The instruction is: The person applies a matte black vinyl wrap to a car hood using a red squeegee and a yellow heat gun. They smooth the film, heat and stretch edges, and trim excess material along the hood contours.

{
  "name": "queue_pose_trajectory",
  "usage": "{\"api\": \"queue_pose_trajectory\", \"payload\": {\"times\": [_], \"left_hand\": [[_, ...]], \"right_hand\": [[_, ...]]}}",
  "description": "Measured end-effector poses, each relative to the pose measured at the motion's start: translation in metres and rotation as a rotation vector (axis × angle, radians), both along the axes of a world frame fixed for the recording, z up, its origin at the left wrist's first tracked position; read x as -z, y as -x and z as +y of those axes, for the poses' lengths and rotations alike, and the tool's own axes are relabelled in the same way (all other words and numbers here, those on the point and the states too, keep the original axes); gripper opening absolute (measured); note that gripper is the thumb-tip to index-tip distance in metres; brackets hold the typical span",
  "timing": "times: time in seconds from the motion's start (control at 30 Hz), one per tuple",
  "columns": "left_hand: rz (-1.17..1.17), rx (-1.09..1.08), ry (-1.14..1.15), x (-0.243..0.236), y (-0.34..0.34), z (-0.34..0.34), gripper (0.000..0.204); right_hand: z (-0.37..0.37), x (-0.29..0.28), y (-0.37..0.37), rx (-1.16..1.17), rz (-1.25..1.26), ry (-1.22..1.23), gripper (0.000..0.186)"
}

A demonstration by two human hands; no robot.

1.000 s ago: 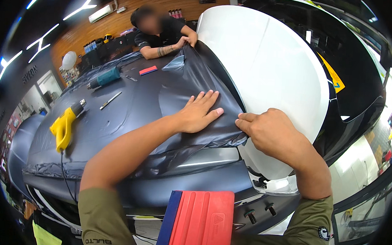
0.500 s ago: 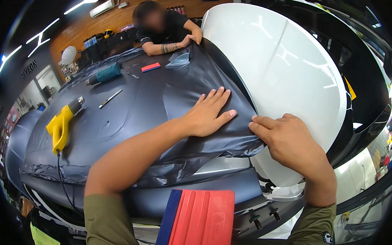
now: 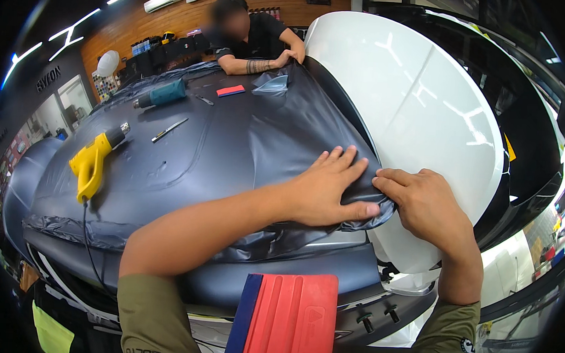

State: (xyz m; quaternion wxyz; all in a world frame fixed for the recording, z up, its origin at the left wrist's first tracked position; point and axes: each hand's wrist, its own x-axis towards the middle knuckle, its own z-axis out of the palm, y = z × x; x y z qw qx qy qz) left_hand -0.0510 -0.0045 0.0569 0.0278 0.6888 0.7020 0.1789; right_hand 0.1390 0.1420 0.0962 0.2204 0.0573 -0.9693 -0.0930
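Note:
A dark blue-grey vinyl wrap film (image 3: 227, 149) lies over a car panel, wrinkled toward its right end and along the near edge. My left hand (image 3: 332, 191) rests flat on the film near its right corner, fingers spread. Just beside it, my right hand (image 3: 423, 205) pinches the film's corner between thumb and fingers, over the edge of the glossy white panel (image 3: 418, 100). At the far side a person in a dark top grips the film's far corner with their hands (image 3: 291, 58).
On the film lie a yellow heat gun (image 3: 90, 168) with a cord, a teal heat gun (image 3: 163, 94), a slim knife (image 3: 170, 130), another small knife (image 3: 204, 100) and a small red-blue squeegee (image 3: 231, 91). A large red squeegee (image 3: 292, 319) with a blue edge is close below me.
My left hand has slid toward the near right corner of the film. My right hand keeps its pinch there. The view has shifted slightly.

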Motion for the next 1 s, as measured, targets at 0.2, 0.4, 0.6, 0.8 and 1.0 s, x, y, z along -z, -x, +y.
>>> {"api": "queue_pose_trajectory", "payload": {"times": [0.2, 0.4, 0.6, 0.8, 1.0], "left_hand": [[0.035, 0.104, -0.001, 0.008, -0.024, -0.006, 0.116], [0.019, 0.099, -0.022, 0.014, -0.026, -0.003, 0.106], [0.033, 0.083, -0.041, 0.019, -0.027, -0.001, 0.102], [0.05, 0.08, -0.038, 0.017, -0.031, 0.0, 0.101], [0.02, 0.094, -0.06, 0.022, -0.03, 0.0, 0.1]], "right_hand": [[0.0, 0.0, 0.001, 0.022, -0.037, 0.006, 0.032], [-0.002, -0.001, 0.0, 0.026, -0.057, 0.017, 0.031], [-0.003, -0.001, 0.0, 0.034, -0.061, 0.002, 0.031], [-0.001, -0.001, -0.002, 0.044, -0.07, 0.016, 0.031], [-0.001, -0.001, -0.002, 0.015, -0.059, 0.049, 0.029]]}}
